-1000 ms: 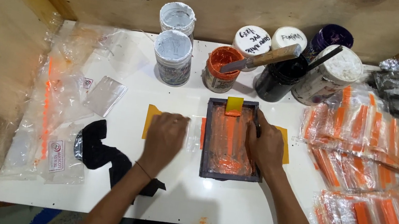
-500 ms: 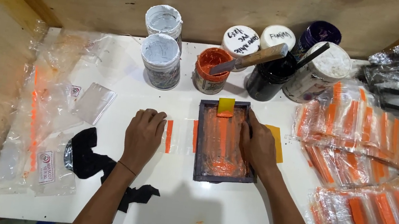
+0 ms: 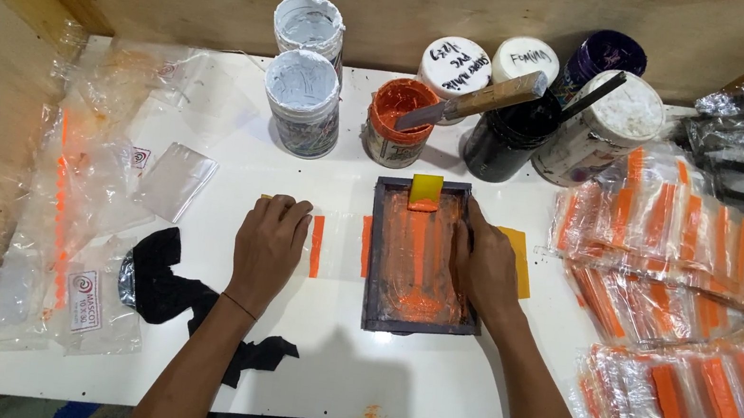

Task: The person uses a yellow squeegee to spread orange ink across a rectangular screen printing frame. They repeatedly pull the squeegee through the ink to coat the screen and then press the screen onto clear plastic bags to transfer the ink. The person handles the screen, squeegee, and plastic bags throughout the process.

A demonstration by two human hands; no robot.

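White table point(image 3: 425, 388) boxed in by plywood walls, two hands at a small printing frame.

At centre, the right hand point(image 3: 485, 267) presses flat, fingers spread, on the right edge of the dark screen-printing frame point(image 3: 423, 254) smeared with orange ink; the left hand point(image 3: 270, 242), loosely curled, holds down a clear packet with an orange stripe point(image 3: 315, 246) just left of it. Paint tubs point(image 3: 305, 100) line the top; printed packets point(image 3: 685, 308) pile at right, a black rag point(image 3: 162, 277) lies lower left.
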